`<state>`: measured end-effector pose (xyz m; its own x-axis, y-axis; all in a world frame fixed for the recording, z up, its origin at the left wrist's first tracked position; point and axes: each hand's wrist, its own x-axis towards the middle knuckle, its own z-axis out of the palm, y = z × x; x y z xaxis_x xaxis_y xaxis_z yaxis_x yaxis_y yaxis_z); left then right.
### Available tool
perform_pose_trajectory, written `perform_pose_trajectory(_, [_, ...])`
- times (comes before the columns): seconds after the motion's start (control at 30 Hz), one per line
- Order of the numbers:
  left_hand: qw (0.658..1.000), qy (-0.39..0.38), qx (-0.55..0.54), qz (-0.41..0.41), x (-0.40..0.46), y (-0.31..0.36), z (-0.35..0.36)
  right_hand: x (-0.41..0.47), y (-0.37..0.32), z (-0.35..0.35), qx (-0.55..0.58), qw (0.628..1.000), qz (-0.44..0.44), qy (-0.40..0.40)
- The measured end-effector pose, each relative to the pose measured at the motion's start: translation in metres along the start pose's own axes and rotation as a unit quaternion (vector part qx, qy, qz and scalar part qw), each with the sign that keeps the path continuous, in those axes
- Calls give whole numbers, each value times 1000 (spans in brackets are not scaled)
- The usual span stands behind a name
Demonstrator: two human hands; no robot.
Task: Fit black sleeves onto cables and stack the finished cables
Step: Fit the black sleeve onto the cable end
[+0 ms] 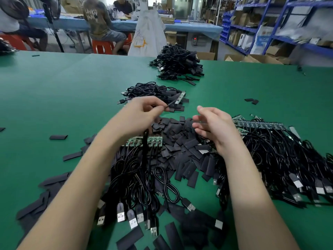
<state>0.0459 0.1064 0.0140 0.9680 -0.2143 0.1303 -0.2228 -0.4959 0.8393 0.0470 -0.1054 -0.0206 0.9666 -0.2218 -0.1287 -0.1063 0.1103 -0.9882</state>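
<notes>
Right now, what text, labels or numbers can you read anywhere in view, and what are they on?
"UNKV" over a second, unclear line: back of a seated person's shirt.
Yellow tag on the white sack: too blurred to read.
Shelf boxes: print too small to read.
USB plugs and circuit boards: no readable marking.

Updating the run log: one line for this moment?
left hand: pinching sleeved cable | right hand: open, empty | loose sleeves: between hands | finished stack: ahead

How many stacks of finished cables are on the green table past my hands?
2. The near stack lies just beyond the left hand; the far stack sits near the table's back edge. More may lie outside the view.
</notes>
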Motion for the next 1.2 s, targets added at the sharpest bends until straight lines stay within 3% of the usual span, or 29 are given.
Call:
perform_pose_trajectory(0.17, [990, 89, -107, -18, 1, 5, -17, 5, 15, -9, -159, 986, -40, 9])
perform_pose_trajectory(0.3, [982, 171, 32, 74, 2, 11, -17, 4, 17, -6, -237, 969, -71, -8])
perform_pose_trajectory(0.43, [943, 200, 216, 158, -2, 11, -7, 4, 17, -8, -303, 947, -102, -31])
perform_pose_trajectory(0.6, [904, 141, 379, 139, 1, -11, -2, 1, 18, -7, -418, 885, -157, -130])
perform_pose_trajectory(0.77, [917, 51, 392, 53, 3, -32, 0, 1, 19, -2, -509, 832, -151, -160])
perform_pose_trajectory(0.93, [948, -24, 316, 36, 8, -42, 8, 3, 21, -2, -517, 826, -177, -138])
perform_pose_trajectory(1.2, [961, 0, 267, 67, 6, -48, 13, 4, 25, 2, -534, 821, -195, -65])
